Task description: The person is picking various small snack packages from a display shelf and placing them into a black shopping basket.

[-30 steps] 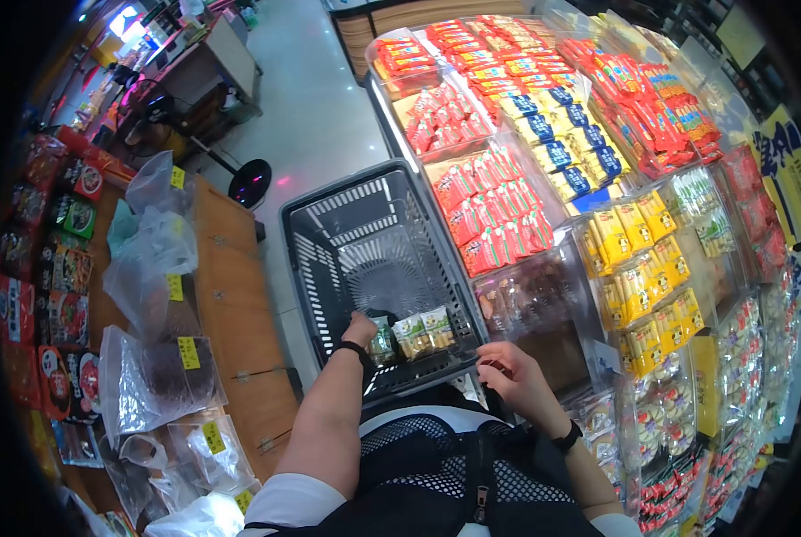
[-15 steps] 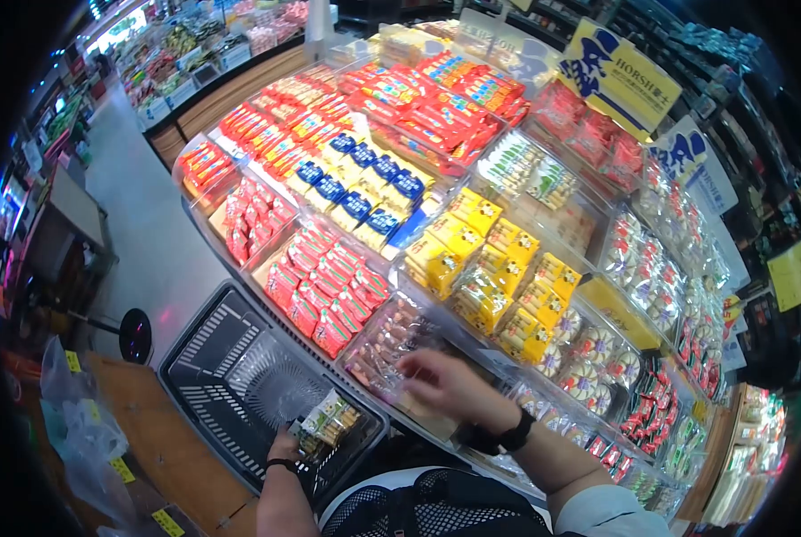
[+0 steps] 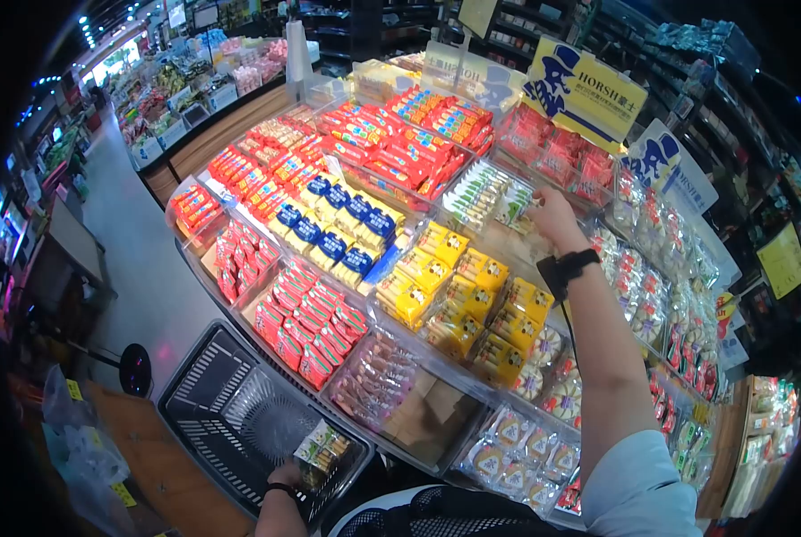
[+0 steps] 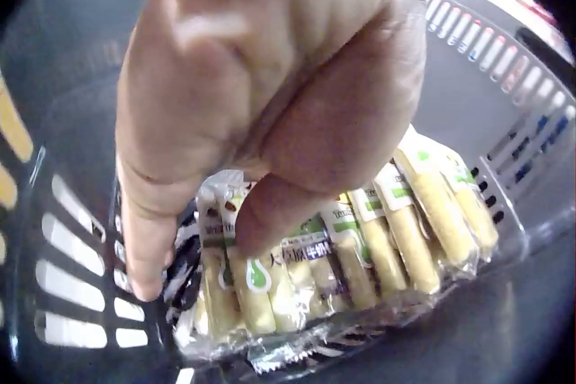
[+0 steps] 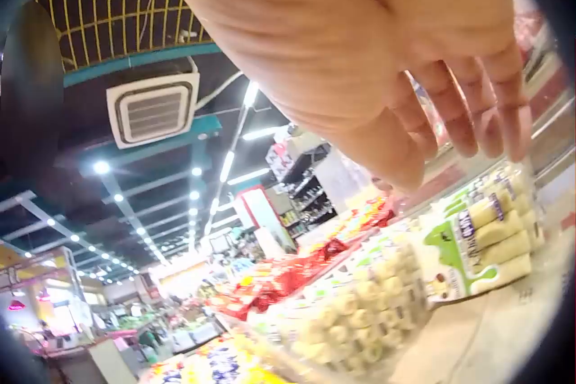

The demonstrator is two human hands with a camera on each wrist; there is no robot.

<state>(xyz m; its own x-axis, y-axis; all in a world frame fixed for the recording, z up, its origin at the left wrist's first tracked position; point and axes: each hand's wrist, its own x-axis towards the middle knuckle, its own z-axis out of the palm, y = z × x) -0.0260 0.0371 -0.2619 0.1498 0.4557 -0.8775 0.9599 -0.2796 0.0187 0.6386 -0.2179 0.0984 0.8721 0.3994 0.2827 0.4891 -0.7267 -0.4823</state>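
Note:
My left hand (image 3: 286, 474) is low in the grey basket (image 3: 210, 380), beside clear packets (image 3: 322, 447) of pale sticks. In the left wrist view the hand (image 4: 261, 87) is above those packets (image 4: 387, 244), its fingers pointing down and the thumb over their wrappers; contact cannot be told. My right hand (image 3: 552, 217) reaches across the display to the bin of green-and-white packets (image 3: 479, 195). The right wrist view shows the hand (image 5: 378, 51) with bent, spread fingers just above a packet of pale rolls (image 5: 481, 249), gripping nothing visible.
Yellow packets (image 3: 454, 291), red packets (image 3: 306, 322) and blue-and-cream packets (image 3: 338, 228) fill nearer bins, with clear dividers between them. A yellow sign (image 3: 588, 94) stands behind. Left of the basket is a wooden counter (image 3: 154, 447), with an aisle (image 3: 145, 259) beyond.
My right hand has moved from the basket's rim, over the near bins, to the green-and-white packets farther back. My left hand has stayed in the basket. The head view has turned toward the display.

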